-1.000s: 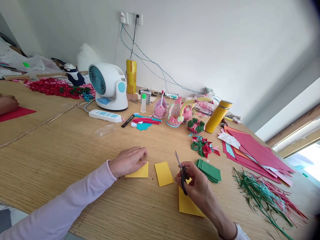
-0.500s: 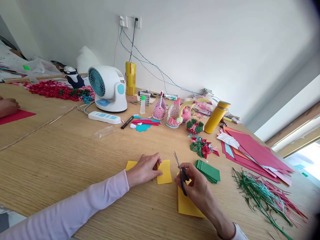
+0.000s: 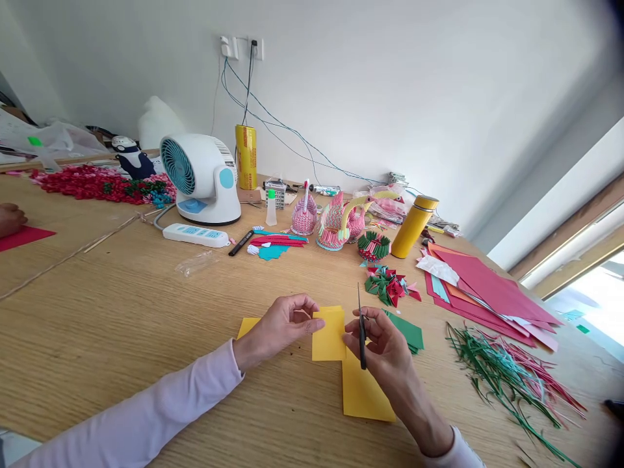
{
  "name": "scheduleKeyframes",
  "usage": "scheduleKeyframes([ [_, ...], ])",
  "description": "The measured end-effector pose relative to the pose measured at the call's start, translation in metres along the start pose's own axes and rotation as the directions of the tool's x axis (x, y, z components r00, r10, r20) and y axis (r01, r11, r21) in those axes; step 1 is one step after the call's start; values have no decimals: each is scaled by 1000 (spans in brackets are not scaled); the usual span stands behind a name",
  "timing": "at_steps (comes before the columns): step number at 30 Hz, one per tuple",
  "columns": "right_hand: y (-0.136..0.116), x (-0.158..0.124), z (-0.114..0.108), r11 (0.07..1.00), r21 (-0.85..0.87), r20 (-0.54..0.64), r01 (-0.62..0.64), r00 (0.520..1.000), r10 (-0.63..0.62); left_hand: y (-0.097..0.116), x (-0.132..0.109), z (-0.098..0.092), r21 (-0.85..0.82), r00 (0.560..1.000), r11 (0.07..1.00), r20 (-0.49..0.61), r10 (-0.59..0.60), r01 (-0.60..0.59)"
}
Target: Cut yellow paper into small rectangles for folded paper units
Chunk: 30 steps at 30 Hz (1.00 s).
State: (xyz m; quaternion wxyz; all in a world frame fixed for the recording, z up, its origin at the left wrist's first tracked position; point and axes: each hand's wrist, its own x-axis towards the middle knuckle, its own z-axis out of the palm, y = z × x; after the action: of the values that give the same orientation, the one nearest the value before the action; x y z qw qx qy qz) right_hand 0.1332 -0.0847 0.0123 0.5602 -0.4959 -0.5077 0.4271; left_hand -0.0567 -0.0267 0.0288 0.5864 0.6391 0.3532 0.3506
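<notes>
My left hand (image 3: pixel 280 322) pinches the left edge of a small yellow paper rectangle (image 3: pixel 329 335) and holds it just above the wooden table (image 3: pixel 121 305). My right hand (image 3: pixel 383 341) grips a pair of small scissors (image 3: pixel 361 328), blades pointing up and closed, and its fingers touch the same rectangle's right edge. A larger yellow sheet (image 3: pixel 363 393) lies under my right hand. Another yellow piece (image 3: pixel 247 325) lies flat behind my left wrist. A stack of green paper rectangles (image 3: pixel 407 331) sits just right of the scissors.
Folded paper swans (image 3: pixel 336 221), a yellow flask (image 3: pixel 413 226), a white fan (image 3: pixel 199 175), a power strip (image 3: pixel 195 234) and a marker (image 3: pixel 240 242) stand further back. Red sheets (image 3: pixel 482 289) and paper strips (image 3: pixel 507 380) lie at the right. Another person's hand (image 3: pixel 8 218) rests at the far left.
My left hand left the first yellow piece, moved right, took the second yellow rectangle and lifted it toward my right hand. The scissors turned more upright.
</notes>
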Motion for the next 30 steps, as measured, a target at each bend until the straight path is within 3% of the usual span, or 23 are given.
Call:
scheduleKeyframes([
  [3, 0, -1, 5, 998, 66, 33, -5, 999, 2, 4, -2, 2, -94, 999, 995, -3, -43, 43],
  [9, -9, -4, 9, 973, 181, 77, -142, 989, 130, 3, -2, 0, -166, 996, 984, -60, -68, 57],
  [16, -11, -5, 11, 984, 160, 81, -80, 994, 67, 4, -3, -2, -136, 995, 990, -95, -36, 23],
  [19, -14, -4, 11, 990, 121, 37, -70, 997, 66, 13, -4, -19, -112, 994, 993, -95, -50, 39],
  [23, -17, -3, 6, 994, 36, 24, -104, 994, 103, 23, -17, -53, -148, 967, 987, -232, -104, 71],
  [26, -12, -3, 3, 990, -9, 89, -140, 986, 140, 21, -36, -71, -182, 949, 970, -240, -205, 163],
  [30, -3, -3, 5, 989, -22, 219, -143, 965, 145, 12, -62, -81, -199, 917, 937, -226, -328, 286],
])
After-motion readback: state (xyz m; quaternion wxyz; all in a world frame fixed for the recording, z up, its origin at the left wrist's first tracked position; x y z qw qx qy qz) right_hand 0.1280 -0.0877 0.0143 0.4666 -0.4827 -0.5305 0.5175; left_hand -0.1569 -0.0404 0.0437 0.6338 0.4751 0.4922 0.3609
